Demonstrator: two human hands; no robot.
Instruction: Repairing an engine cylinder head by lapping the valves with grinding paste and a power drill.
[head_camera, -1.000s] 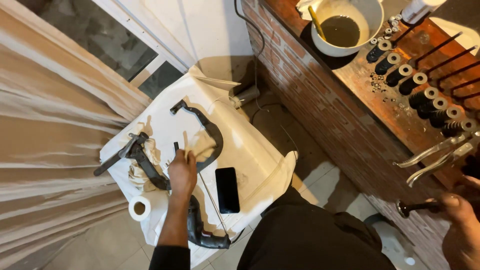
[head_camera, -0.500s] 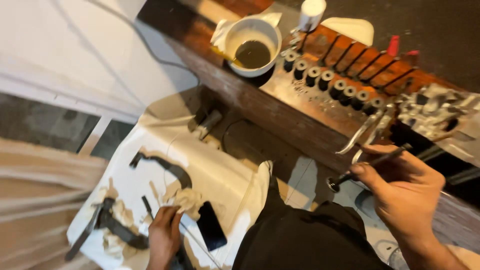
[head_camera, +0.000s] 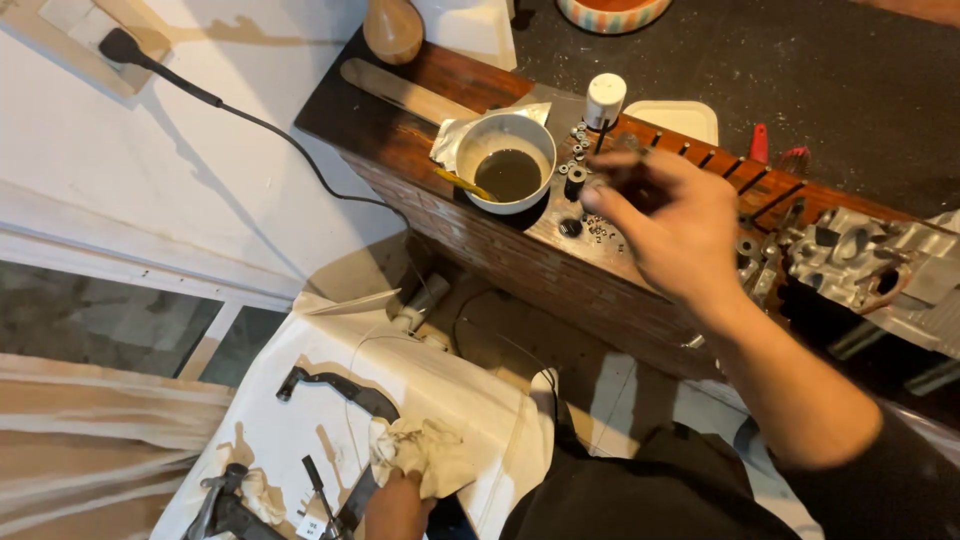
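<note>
Right hand: reaching far over the wooden bench, fingers blurred, seemingly pinching something thin and dark; hard to tell.
Left hand: gripping a crumpled rag near the bottom edge.
Rag: lying on the white sheet, beside a curved black bar.
Bowl: holding dark liquid, left of the right hand.

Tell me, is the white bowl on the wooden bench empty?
No, the white bowl on the wooden bench holds a dark brown liquid, with a yellow stick resting in it.
</note>
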